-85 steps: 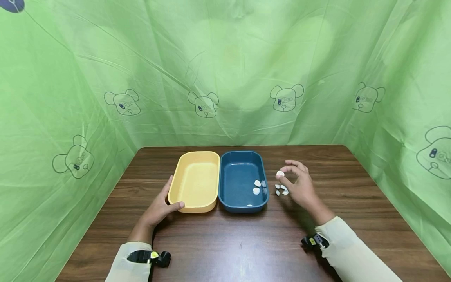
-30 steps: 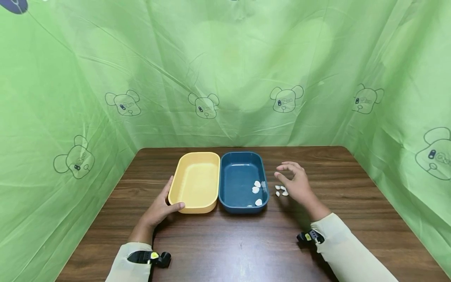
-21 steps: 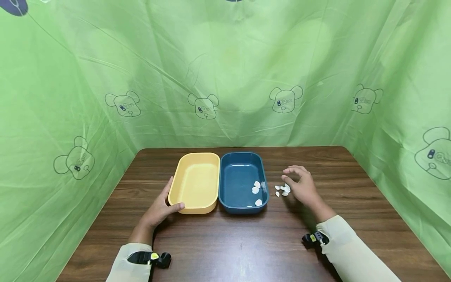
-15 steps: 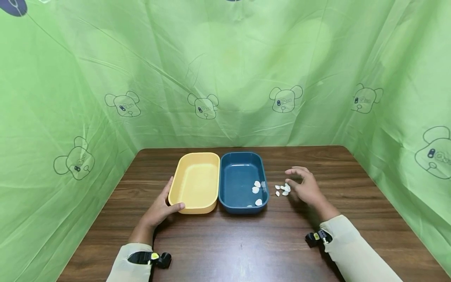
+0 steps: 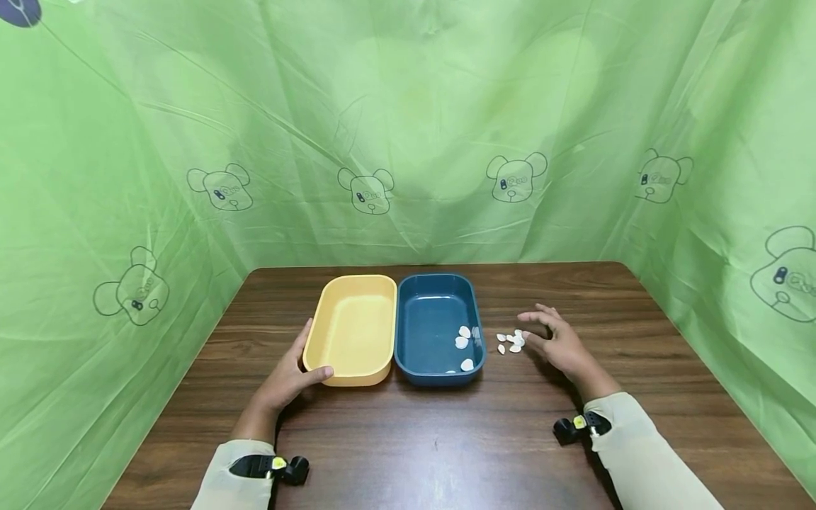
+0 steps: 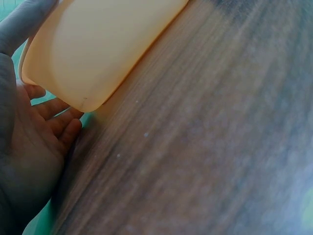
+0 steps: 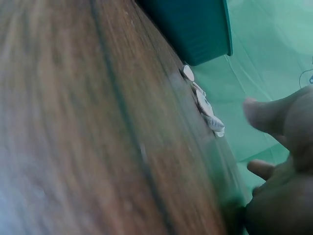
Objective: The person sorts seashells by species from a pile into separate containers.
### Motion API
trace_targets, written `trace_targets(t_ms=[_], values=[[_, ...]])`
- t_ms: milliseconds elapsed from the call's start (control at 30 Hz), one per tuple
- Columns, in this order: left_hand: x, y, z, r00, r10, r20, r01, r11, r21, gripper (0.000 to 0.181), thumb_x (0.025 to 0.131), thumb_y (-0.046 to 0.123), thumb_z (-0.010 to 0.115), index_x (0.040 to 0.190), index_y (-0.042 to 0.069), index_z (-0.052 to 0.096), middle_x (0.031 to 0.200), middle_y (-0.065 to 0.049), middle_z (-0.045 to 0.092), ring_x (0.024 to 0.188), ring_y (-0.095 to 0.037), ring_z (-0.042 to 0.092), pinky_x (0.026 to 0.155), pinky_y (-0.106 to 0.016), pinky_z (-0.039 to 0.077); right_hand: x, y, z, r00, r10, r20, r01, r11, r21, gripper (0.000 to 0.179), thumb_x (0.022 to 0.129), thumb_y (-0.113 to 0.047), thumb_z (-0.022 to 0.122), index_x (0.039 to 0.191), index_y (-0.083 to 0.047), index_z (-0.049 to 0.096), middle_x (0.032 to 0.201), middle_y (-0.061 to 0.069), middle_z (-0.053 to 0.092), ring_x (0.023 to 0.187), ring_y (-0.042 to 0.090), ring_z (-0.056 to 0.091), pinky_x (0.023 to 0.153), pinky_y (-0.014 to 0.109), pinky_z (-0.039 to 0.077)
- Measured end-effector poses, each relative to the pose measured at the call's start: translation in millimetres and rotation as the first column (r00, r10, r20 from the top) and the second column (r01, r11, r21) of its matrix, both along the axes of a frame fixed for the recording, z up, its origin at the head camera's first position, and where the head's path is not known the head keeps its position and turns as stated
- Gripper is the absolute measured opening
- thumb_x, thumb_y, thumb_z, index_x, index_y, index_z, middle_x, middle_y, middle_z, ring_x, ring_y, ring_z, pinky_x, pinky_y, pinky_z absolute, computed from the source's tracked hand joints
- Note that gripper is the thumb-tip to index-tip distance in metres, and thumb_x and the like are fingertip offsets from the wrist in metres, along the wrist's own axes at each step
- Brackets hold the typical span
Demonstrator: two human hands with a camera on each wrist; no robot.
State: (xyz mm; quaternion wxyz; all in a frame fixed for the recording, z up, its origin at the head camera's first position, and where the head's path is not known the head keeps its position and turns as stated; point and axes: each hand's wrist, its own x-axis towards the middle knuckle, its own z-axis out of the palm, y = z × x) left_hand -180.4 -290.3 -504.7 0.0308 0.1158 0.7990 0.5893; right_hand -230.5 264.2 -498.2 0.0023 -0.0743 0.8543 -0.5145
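My left hand (image 5: 285, 375) holds the near left corner of a yellow rectangular bin (image 5: 357, 379), thumb at the rim and fingers along the outer side. In the left wrist view its fingers (image 6: 61, 120) curl beside the bin's wall. My right hand (image 5: 561, 347) hovers with thumb and index finger apart, right at a small cluster of white seashells (image 5: 515, 341) on the table. Nothing shows between those fingers. The right wrist view has the ridged shells (image 7: 203, 102) lying in a row on the wood, apart from the thumb. Several white shells (image 5: 464, 331) lie inside the blue bin (image 5: 436, 380).
The two bins stand side by side on a dark brown wooden table (image 5: 408, 439). Green curtains (image 5: 421, 106) with printed mouse heads hang behind and at both sides. A black strap with a small camera (image 5: 296, 469) sits on the left wrist; the right wrist has another (image 5: 564, 430).
The shell pinched in my right hand earlier was let go, and another shell lies in the blue bin. The right hand has moved back right to the cluster, lower. My left hand stays put.
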Motion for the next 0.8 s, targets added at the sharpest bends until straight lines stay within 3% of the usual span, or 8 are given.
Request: trace_targets(t_ms=[200, 300, 800], values=[[-1.2, 0.4, 0.4, 1.000, -0.008, -0.005, 0.008, 1.000, 0.006, 0.116, 0.092, 0.011, 0.084, 0.178, 0.014, 0.005, 0.182, -0.024, 0.015, 0.133, 0.001, 0.053, 0.105, -0.010, 0.043, 1.6, 1.4, -4.8, 0.997, 0.047, -0.057, -0.042, 0.996, 0.081, 0.032, 0.100, -0.002, 0.075, 0.132, 0.001, 0.073, 0.170, 0.035, 0.035, 0.162, 0.059, 0.019, 0.128, 0.077, 0.015], [-1.9, 0.4, -0.5, 1.000, -0.012, -0.002, 0.012, 1.000, 0.005, 0.116, 0.092, 0.012, 0.084, 0.178, 0.016, 0.007, 0.182, -0.023, 0.017, 0.131, 0.002, 0.054, 0.105, -0.011, 0.044, 2.3, 1.6, -7.3, 0.996, 0.058, -0.062, -0.053, 0.995, 0.089, 0.032, 0.100, 0.000, 0.073, 0.132, 0.002, 0.073, 0.170, 0.035, 0.033, 0.160, 0.060, 0.023, 0.127, 0.076, 0.019], [-3.4, -1.9, -5.0, 1.000, -0.022, -0.013, 0.022, 1.000, 0.008, 0.116, 0.092, 0.011, 0.084, 0.178, 0.021, 0.007, 0.181, -0.023, 0.018, 0.130, 0.001, 0.055, 0.105, -0.012, 0.044, 4.1, -0.7, -6.0, 0.994, 0.100, -0.038, -0.092, 0.981, 0.171, 0.026, 0.099, 0.005, 0.070, 0.125, 0.000, 0.075, 0.169, 0.040, 0.030, 0.161, 0.066, 0.008, 0.125, 0.083, 0.010]])
